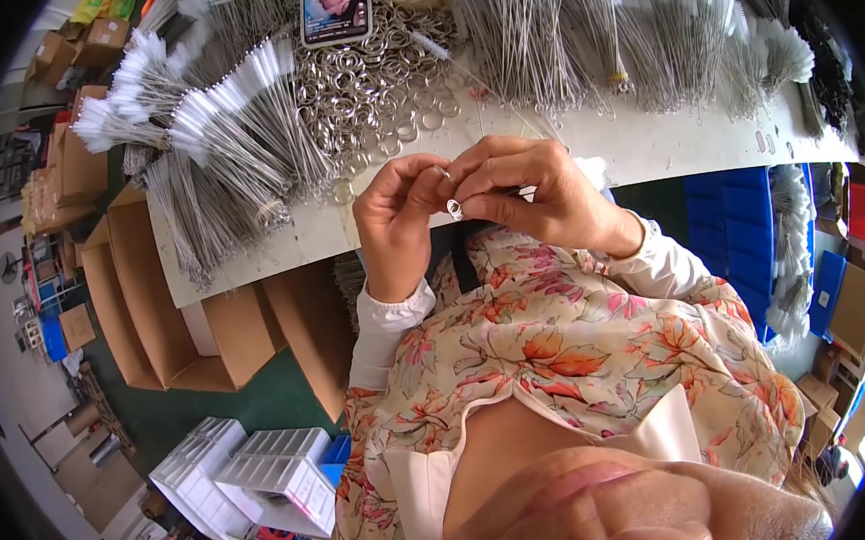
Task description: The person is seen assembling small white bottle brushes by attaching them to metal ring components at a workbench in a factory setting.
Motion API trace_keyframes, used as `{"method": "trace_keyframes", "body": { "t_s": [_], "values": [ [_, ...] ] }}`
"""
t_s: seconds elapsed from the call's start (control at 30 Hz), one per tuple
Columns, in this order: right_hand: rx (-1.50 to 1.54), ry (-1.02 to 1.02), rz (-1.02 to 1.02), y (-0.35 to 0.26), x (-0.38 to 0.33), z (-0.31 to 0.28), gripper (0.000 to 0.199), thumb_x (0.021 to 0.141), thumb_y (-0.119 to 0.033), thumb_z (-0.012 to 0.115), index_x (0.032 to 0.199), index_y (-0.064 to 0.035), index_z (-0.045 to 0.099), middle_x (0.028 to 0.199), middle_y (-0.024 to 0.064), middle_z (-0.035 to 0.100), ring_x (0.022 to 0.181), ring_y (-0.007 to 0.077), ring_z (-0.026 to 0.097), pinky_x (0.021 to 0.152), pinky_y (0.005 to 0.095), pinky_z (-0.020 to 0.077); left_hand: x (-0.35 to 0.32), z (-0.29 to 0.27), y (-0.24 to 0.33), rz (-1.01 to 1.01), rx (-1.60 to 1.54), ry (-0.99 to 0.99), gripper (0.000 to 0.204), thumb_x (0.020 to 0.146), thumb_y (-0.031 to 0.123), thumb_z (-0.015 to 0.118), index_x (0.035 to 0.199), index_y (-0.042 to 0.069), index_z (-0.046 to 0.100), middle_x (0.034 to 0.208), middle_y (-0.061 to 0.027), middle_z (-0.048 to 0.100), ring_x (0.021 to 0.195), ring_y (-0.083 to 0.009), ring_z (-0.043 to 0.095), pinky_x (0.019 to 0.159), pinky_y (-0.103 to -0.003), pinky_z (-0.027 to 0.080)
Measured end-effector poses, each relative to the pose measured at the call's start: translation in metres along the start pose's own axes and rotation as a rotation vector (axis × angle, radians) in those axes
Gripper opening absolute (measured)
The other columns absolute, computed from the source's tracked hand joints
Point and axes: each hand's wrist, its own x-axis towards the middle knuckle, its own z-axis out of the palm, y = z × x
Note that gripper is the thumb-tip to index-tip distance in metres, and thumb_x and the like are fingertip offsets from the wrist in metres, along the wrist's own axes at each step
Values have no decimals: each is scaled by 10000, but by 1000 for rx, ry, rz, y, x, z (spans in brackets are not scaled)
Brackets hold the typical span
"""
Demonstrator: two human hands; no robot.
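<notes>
Both hands meet just over the front edge of the table. My left hand (397,220) pinches a thin metal split ring (443,172) between thumb and fingers. My right hand (537,187) is closed on small looped wire ends (454,208), which stick out at its thumb tip, close to the ring. White bristles (594,172) show beyond the right hand; whether they belong to the held wires is hidden. Past my fingers lies a heap of loose metal rings (364,84), and a single wire brush (430,46) rests at its right edge.
Bundles of wire brushes with white bristles (230,104) cover the white table's (644,145) left side, with more bundles (536,32) at the back right. A phone (336,8) lies behind the rings. Open cardboard boxes (180,318), white crates (266,472) and blue bins (731,239) stand around.
</notes>
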Motion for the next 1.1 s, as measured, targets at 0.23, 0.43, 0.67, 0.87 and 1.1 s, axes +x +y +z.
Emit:
{"method": "trace_keyframes", "body": {
  "t_s": [0.23,0.43,0.67,0.87,1.1],
  "values": [
    [-77,-47,67,-5,4,-10,82,801,18,619,875,23,654,928,125,622,826,212,617,720,298,488,2,10,7,331,624,90,139,852,-13,590,991,-22,604,811,-39,632,755,-94,608,649,-210,480],
    [-163,75,-161,-4,2,3,97,751,5,659,848,-5,664,893,92,638,772,226,643,654,290,515,1,6,18,26,91,66,137,863,-4,574,991,-16,621,844,-74,650,734,-105,618,664,-234,512],
    [-294,114,-258,0,3,6,113,722,-20,688,832,-22,662,873,60,643,710,216,647,595,287,521,0,1,21,151,56,-61,229,834,-33,596,1063,-39,588,1014,-126,637,834,-119,613,727,-232,520],
    [-497,107,-461,10,4,6,181,626,-40,697,803,-67,667,866,-2,642,677,177,638,559,265,511,-4,-2,28,76,78,-73,232,809,-69,600,1038,-42,621,1030,-122,631,860,-122,605,736,-223,505],
    [-624,71,-494,11,0,5,199,612,-50,697,807,-74,673,861,-16,636,672,151,630,562,257,507,-3,-1,27,150,129,-79,241,780,-114,596,1015,-65,621,1000,-124,634,888,-144,611,756,-247,517]
  ]
}}
